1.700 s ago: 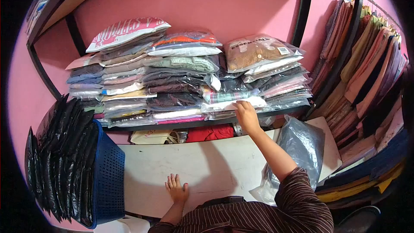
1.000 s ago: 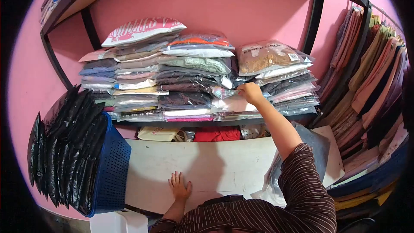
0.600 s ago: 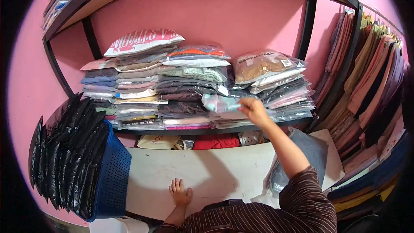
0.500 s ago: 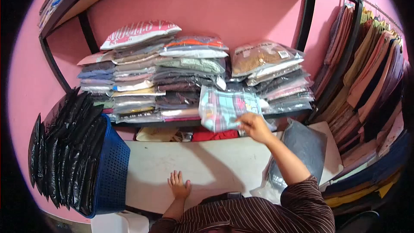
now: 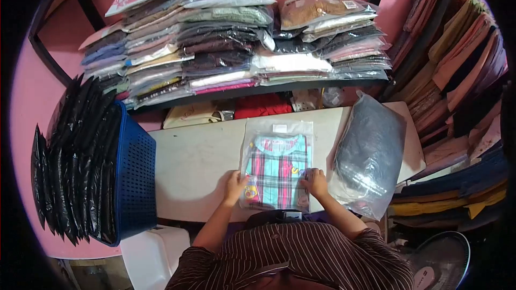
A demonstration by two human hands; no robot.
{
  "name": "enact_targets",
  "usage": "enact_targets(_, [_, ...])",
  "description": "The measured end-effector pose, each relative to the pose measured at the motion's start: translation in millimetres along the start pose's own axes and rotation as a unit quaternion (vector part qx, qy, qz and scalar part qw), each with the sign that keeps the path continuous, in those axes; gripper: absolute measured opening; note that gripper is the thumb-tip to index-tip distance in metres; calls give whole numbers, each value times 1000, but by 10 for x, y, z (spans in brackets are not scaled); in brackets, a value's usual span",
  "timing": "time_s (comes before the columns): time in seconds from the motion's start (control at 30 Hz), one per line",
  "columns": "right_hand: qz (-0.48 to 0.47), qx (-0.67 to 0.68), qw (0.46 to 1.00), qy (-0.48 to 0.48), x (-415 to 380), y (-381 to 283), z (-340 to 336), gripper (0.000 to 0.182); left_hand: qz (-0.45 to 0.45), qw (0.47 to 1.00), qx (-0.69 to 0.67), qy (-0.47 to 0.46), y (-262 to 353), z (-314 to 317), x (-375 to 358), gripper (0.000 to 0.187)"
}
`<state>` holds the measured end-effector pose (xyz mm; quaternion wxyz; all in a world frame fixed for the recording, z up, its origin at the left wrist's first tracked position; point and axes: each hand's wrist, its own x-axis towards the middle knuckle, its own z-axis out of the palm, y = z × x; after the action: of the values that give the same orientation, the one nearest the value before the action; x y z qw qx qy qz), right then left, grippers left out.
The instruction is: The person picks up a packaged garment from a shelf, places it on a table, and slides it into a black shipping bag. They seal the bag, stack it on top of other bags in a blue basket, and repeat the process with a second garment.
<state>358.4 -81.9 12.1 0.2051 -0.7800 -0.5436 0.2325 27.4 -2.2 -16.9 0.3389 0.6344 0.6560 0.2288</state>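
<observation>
A folded plaid shirt in a clear plastic bag (image 5: 275,174) lies face up on the white table (image 5: 199,156). It is turquoise, pink and black, with a colourful print. My left hand (image 5: 235,188) grips the bag's left edge near its lower part. On the opposite side, my right hand (image 5: 316,183) holds the right edge, fingers curled over it. A large bag of dark clothing (image 5: 371,153) lies just right of my right hand.
A blue basket (image 5: 137,177) full of black plastic parcels (image 5: 75,166) stands at the left. Behind the table, a shelf (image 5: 322,87) carries stacks of bagged clothes (image 5: 220,37). Garments (image 5: 457,80) hang at the right, and a fan (image 5: 443,263) stands lower right.
The bagged plaid shirt has come from the shelf down onto the table, carried by my right hand. My left hand has moved from the bare tabletop to the bag's left edge. The view has tilted down.
</observation>
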Motion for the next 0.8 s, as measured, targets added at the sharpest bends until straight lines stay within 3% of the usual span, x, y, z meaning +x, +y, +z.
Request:
enact_targets(0.07, [4,16,1000,-10,-64,28,90,63,120,991,-65,13,31,227,-247,38])
enact_targets(0.1, [4,34,999,-11,-81,29,127,66,113,991,-64,9,13,218,-308,38])
enact_targets(0.17, [23,47,998,-27,-79,26,144,71,-52,994,-85,-49,39,184,-363,36])
enact_targets(0.2, [39,62,997,-36,-102,41,151,75,-57,993,-86,-53,-10,148,-424,36])
enact_targets(0.27, [64,101,990,-74,-203,81,138,81,-21,974,-168,-153,-177,-18,-494,38])
enact_targets(0.3, [61,98,987,-113,-312,18,65,81,-24,973,-169,-153,-305,-100,-544,38])
enact_targets(0.37, [12,114,979,-168,-423,19,66,77,-95,904,-200,-366,-547,-220,-633,42])
enact_targets(0.47, [-21,50,990,-129,-377,92,213,66,-124,936,-125,-306,-309,-446,-651,50])
enact_targets(0.5, [-21,51,990,-130,-310,102,275,66,-151,949,-142,-237,-239,-427,-614,52])
enact_targets(0.53, [-52,66,996,-41,-173,87,337,61,-152,949,-142,-236,-235,-378,-506,52])
enact_targets(0.57, [-82,80,992,48,-17,60,401,57,-133,969,-143,-152,-215,-322,-348,52])
enact_targets(0.67, [79,284,954,60,530,-2,723,52,-86,969,-221,68,-141,-56,114,44])
enact_targets(0.7, [122,423,891,106,557,-284,604,43,-86,969,-220,68,-169,-16,282,44])
enact_targets(0.73, [123,425,891,107,679,-306,591,43,-132,941,-310,26,-196,2,453,35])
enact_targets(0.77, [141,449,882,33,809,-294,615,35,-175,902,-395,-17,-185,-2,574,25])
enact_targets(0.8, [158,471,867,-41,890,-289,624,30,-174,903,-393,-17,-87,-55,599,25])
